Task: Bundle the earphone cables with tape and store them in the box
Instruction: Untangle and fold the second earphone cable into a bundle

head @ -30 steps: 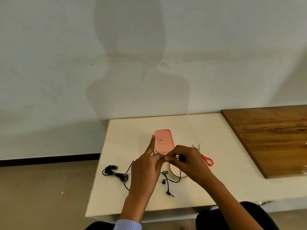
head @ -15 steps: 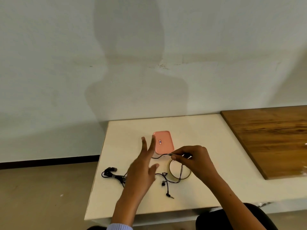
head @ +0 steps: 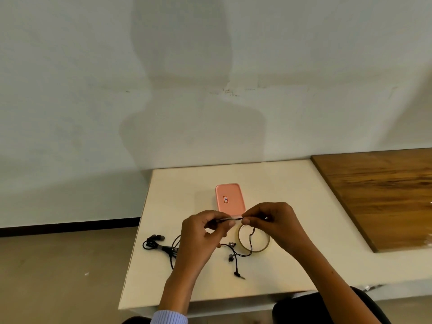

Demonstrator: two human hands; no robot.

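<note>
An earphone cable [head: 234, 219] is pinched taut between left grip [head: 203, 232] and right grip [head: 271, 222] (seemingly for bundling), the tape roll [head: 253, 239] kept just below.

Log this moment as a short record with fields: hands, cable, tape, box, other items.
left hand: pinches one end of a taut stretch of black earphone cable
right hand: pinches the other end of that stretch
cable: remainder trails onto the white table, plug lying near the front edge
tape roll: flat on table, under the right hand
pink box: lid closed, behind the hands
second earphone: coiled at the table's left edge
</note>
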